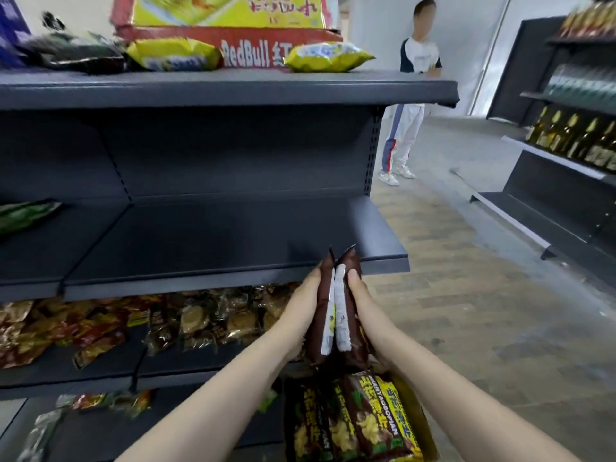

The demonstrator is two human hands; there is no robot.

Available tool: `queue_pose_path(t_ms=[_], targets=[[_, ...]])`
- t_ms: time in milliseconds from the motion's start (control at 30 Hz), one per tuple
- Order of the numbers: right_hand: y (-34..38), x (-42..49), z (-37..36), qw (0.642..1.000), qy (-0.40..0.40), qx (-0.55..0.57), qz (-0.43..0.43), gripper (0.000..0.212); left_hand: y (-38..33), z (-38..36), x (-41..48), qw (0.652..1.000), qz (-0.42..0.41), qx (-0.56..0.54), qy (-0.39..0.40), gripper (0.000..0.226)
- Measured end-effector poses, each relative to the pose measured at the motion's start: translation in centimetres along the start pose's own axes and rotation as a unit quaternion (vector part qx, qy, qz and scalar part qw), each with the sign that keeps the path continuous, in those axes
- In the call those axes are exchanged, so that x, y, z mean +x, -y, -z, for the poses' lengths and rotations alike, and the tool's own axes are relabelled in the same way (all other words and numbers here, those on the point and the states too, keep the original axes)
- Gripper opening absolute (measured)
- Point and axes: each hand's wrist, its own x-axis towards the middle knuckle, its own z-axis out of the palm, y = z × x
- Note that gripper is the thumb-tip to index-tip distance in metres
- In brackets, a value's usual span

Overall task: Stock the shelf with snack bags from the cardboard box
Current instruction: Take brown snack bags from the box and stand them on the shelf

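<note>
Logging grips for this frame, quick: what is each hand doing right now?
Left hand: holding the two brown snack bags from their left side.
Right hand: holding the same snack bags from the right, thumb on the front.

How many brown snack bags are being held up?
2: left bag against the left hand, right bag against the right hand, side by side by the middle shelf. More may hide behind.
</note>
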Motion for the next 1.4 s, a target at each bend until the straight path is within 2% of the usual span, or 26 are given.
queue_pose_path(t_ms=[67, 167, 267, 333, 400, 433, 533, 633, 767, 833, 900, 1033, 1167, 1233, 1400], targets=[[1.3, -0.4, -0.6, 0.999, -0.007, -0.041, 0.023, 0.057, -0.9, 0.8, 0.1, 0.998, -0.051, 0.014, -0.036, 0.034], [2.1, -1.0, -1.1, 0.995, 0.031, -0.081, 0.04, 0.063, -1.3, 2.0, 0.2, 0.997, -0.066, -0.006, -0.049, 0.039], [3.0, -0.9, -1.8, 0.996, 0.07, -0.037, 0.052, 0.049, -2.6, 3.0, -0.3, 0.998, -0.022, -0.021, -0.057, 0.043], [4.0, -0.2, -2.0, 0.996, 0.072, 0.002, 0.057, 0.039, -3.5, 4.3, -0.2, 0.997, 0.016, -0.073, -0.033, 0.041], [4.8, 0.5, -2.2, 0.995, 0.071, 0.053, 0.04, 0.038, -4.3, 5.6, 0.1, 0.989, -0.013, -0.145, -0.03, 0.027], [5.1, 1.0, -2.4, 0.994, 0.072, 0.084, 0.024, 0.038, -4.5, 6.4, 0.4, 0.988, -0.042, -0.142, -0.036, 0.029], [6.1, 2.5, -3.5, 0.987, 0.075, 0.14, -0.022, 0.044, -5.5, 8.8, 1.0, 0.994, -0.097, -0.048, 0.018, 0.043], [6.9, 4.3, -5.5, 0.986, 0.069, 0.149, -0.024, 0.05, -6.3, 11.4, 1.5, 0.989, -0.089, 0.076, 0.086, 0.057], [7.7, 6.6, -9.3, 0.993, 0.059, 0.104, 0.0, 0.055, -7.3, 15.5, 2.6, 0.978, -0.063, 0.148, 0.134, 0.072], [8.1, 7.9, -11.7, 0.996, 0.062, 0.062, -0.004, 0.07, -7.7, 17.8, 3.3, 0.972, -0.055, 0.168, 0.154, 0.073], [8.4, 9.4, -14.2, 0.996, 0.071, 0.043, -0.017, 0.075, -8.0, 20.4, 4.1, 0.97, -0.055, 0.167, 0.166, 0.068], [9.4, 12.1, -18.6, 0.984, 0.12, 0.128, -0.041, 0.058, -8.3, 25.7, 6.3, 0.983, -0.064, 0.11, 0.131, 0.071], [9.0, 14.5, -22.2, 0.977, 0.176, 0.112, -0.041, 0.047, -8.3, 29.8, 8.6, 0.99, -0.091, 0.059, 0.086, 0.061], [8.5, 15.9, -24.0, 0.978, 0.173, 0.103, -0.056, 0.049, -8.2, 31.3, 9.9, 0.99, -0.111, 0.063, 0.063, 0.051], [7.7, 19.4, -27.3, 0.982, 0.136, 0.091, -0.096, 0.036, -7.1, 34.0, 13.7, 0.984, -0.154, 0.092, 0.005, 0.067]])
